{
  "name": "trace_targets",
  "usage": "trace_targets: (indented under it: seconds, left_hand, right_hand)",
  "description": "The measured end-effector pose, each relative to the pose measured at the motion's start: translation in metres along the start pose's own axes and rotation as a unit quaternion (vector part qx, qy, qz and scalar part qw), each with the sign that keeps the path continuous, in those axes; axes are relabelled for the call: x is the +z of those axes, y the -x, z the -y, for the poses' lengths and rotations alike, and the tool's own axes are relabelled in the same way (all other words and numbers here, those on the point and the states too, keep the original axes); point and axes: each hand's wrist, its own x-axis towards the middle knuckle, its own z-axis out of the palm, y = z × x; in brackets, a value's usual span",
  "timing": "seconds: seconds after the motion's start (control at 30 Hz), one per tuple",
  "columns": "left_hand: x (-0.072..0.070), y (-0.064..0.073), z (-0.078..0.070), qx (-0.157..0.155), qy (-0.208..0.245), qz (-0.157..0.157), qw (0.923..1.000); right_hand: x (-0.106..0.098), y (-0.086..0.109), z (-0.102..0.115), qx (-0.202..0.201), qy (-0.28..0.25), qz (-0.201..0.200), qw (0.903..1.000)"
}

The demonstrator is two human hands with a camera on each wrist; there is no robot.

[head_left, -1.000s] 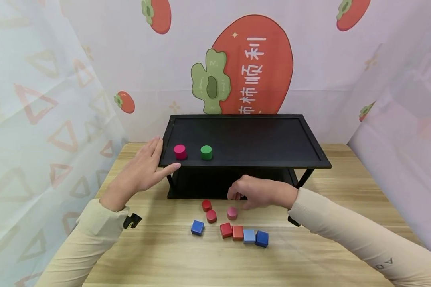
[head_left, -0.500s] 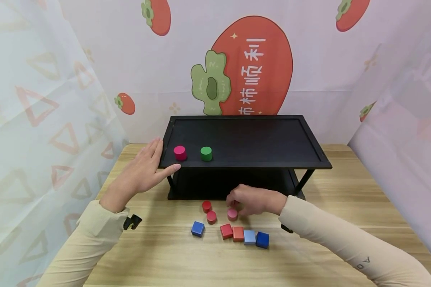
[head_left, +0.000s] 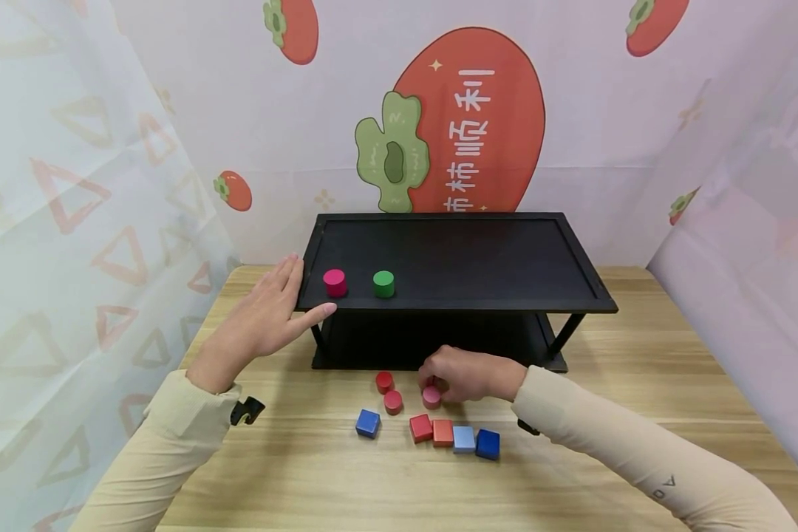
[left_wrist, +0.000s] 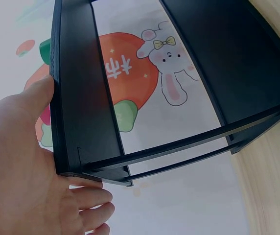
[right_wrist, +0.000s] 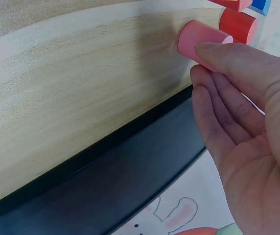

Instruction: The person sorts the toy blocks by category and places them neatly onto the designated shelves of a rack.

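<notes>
My right hand (head_left: 471,374) pinches a small pink cylinder (head_left: 431,399) between thumb and fingers, just in front of the black shelf. In the right wrist view the thumb lies along the side of this pink cylinder (right_wrist: 194,39), close over the wooden table. My left hand (head_left: 256,318) rests against the left end of the two-tier black shelf (head_left: 465,258), fingers straight along its side and thumb at the front edge. On the top tier stand a magenta cylinder (head_left: 335,283) and a green cylinder (head_left: 383,284). Two red cylinders, one farther back (head_left: 384,382), stand left of the right hand.
Nearer on the wooden table (head_left: 346,488) is a row of cubes: red (head_left: 421,428), orange-red (head_left: 442,433), light blue (head_left: 464,440) and dark blue (head_left: 488,445). A separate blue cube (head_left: 368,423) sits to their left. Printed cloth walls (head_left: 292,148) enclose the table.
My right hand has come down and slightly left and toward me, and its fingers have closed on the pink cylinder. The left hand has stayed at the shelf's end.
</notes>
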Motion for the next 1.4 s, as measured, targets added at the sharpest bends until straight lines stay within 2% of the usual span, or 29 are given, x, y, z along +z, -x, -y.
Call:
trace_targets:
  seconds: [0.3, 0.5, 0.97, 1.23, 1.4]
  left_hand:
    - [0.000, 0.000, -0.001, 0.000, 0.002, 0.004, 1.0000]
    - [0.000, -0.002, -0.001, 0.002, 0.002, 0.004, 1.0000]
    - [-0.002, -0.001, -0.002, -0.006, 0.005, 0.006, 1.0000]
    - [-0.002, 0.001, -0.002, -0.003, 0.009, 0.009, 0.9999]
    - [-0.001, 0.000, -0.001, -0.002, 0.008, 0.008, 0.9999]
  right_hand:
    - [-0.005, 0.001, 0.000, 0.002, 0.002, 0.011, 0.9999]
    - [-0.020, 0.009, 0.008, -0.001, -0.010, 0.013, 0.9999]
    - [-0.073, 0.036, 0.040, -0.032, -0.018, 0.020, 0.9991]
    - [-0.114, 0.055, 0.055, -0.053, -0.017, -0.002, 0.9985]
    - [-0.138, 0.062, 0.060, -0.039, -0.003, -0.020, 0.9990]
